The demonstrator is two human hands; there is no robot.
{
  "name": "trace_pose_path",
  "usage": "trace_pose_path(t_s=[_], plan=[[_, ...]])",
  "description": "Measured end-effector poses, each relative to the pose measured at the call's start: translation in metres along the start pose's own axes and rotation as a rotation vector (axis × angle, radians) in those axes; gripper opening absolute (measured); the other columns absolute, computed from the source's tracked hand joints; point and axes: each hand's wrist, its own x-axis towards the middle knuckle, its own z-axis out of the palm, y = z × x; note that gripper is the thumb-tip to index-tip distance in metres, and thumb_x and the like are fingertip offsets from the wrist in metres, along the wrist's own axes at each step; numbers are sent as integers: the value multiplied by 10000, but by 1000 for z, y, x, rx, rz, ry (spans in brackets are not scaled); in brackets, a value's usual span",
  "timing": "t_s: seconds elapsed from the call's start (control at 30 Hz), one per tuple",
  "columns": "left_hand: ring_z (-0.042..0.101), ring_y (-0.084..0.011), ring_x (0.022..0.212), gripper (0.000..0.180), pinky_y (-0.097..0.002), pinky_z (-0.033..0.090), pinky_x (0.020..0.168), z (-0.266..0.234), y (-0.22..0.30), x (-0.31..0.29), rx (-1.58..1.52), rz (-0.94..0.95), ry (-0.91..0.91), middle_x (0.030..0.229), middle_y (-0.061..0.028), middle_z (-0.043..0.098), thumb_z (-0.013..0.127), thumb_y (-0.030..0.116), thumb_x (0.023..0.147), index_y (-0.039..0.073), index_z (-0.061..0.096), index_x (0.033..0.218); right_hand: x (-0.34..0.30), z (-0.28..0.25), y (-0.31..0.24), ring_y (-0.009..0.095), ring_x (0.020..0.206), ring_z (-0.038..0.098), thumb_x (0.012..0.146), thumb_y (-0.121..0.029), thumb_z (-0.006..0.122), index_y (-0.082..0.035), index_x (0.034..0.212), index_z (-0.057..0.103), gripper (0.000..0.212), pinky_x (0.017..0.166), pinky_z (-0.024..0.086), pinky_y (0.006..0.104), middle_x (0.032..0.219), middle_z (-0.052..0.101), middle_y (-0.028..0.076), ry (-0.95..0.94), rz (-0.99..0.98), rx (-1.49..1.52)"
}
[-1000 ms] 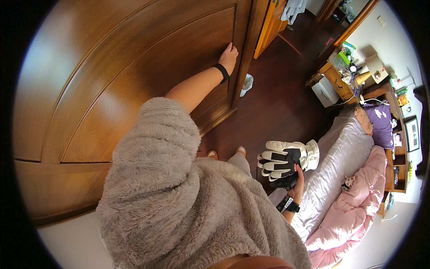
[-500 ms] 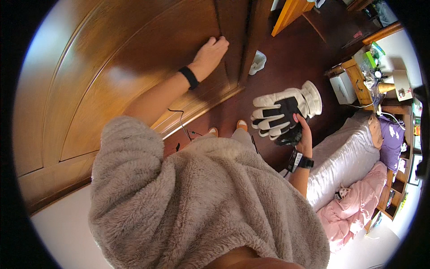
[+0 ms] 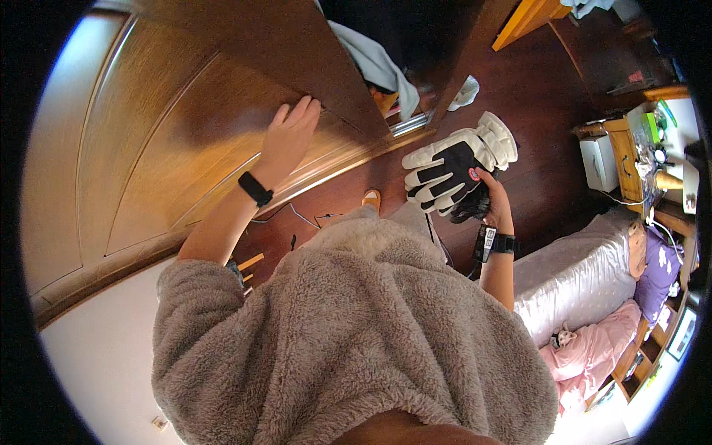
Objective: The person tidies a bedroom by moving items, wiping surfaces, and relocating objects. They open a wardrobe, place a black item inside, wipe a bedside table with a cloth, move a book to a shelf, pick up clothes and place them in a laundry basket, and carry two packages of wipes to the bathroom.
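My left hand [image 3: 291,139] is against the brown wooden sliding door [image 3: 185,141], its fingers stretched out near the door's edge. To its right a gap shows the dark inside of a wardrobe, where a grey cloth [image 3: 382,67] hangs down. My right hand [image 3: 498,202] grips a pair of thick gloves [image 3: 460,167], white with black palms and a small red badge. Their white cuffs point up and away from me. Beneath the gloves, at my fingers, bunches something black and furry [image 3: 473,205], partly hidden.
A bed [image 3: 578,259] with a grey sheet and a pink quilt [image 3: 597,345] stands at the right. Beyond it is a wooden desk [image 3: 625,159] beside a white box [image 3: 598,163]. Cables [image 3: 297,213] lie on the floor by the door's foot. A white bag [image 3: 465,94] is past the wardrobe.
The sliding door has moved left with my left hand, uncovering the wardrobe's inside. My left fingers have straightened. The gloves stay in my right hand, a little further left.
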Motion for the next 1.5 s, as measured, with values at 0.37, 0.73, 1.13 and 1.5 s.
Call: trace_pose_path(t_s=[0.37,0.73,1.13,1.5], plan=[[402,-213,1264,352,-392,365,1017,6,-24,-90,-161,-165,-86,1304,-13,515,588,158,831,53,612,1166,121,-20,69,234,723,683,841,-116,659,11,1012,625,216,633,568,363,881,684,112,67,190,-209],[443,-300,1204,421,-403,373,1037,45,-40,-129,-67,-298,-250,1254,-63,564,611,160,853,67,573,1262,336,-47,153,249,674,676,690,-238,734,35,875,685,334,599,515,370,758,680,172,437,-65,-842],[487,-266,1089,253,-418,399,985,84,-40,-134,100,-205,7,1108,-73,568,644,-8,806,27,670,1055,556,-40,132,343,979,657,825,-260,557,-43,1027,664,315,821,536,440,1038,675,199,617,-338,-1451],[426,-358,1263,310,-624,232,1101,235,-148,-118,223,60,57,1232,-125,548,522,177,938,-9,622,1164,805,-103,129,324,1171,547,898,-207,515,-83,1305,507,426,978,444,420,1309,543,180,479,-403,-1124]])
